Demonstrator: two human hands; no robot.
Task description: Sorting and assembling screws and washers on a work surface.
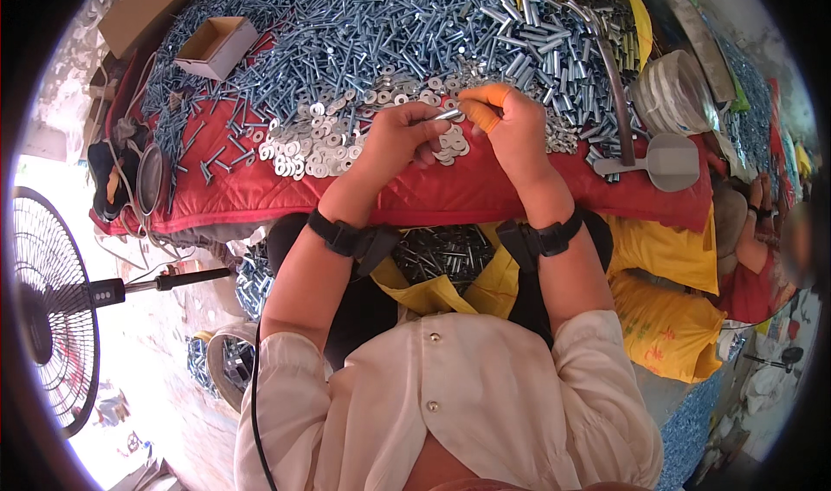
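Note:
My left hand (402, 138) is closed, thumb and fingers pinching a short shiny metal sleeve (447, 115) that points toward my right hand. My right hand (517, 132), with orange covers on its fingertips, is closed in a pinch at the sleeve's right end. Whatever lies between those fingertips is hidden. Under and beside both hands, flat silver washers (320, 145) are spread on a red quilted cloth (415, 191). Behind them rises a large heap of bluish metal bolts (346, 45). More loose sleeves (554, 50) lie at the right of the heap.
A small open cardboard box (216, 50) sits on the bolts at the left. A grey scoop (671, 162) rests at the right edge. Between my knees is an open yellow sack (424, 296) of metal parts. A fan (52, 309) stands left; another person (753, 257) is far right.

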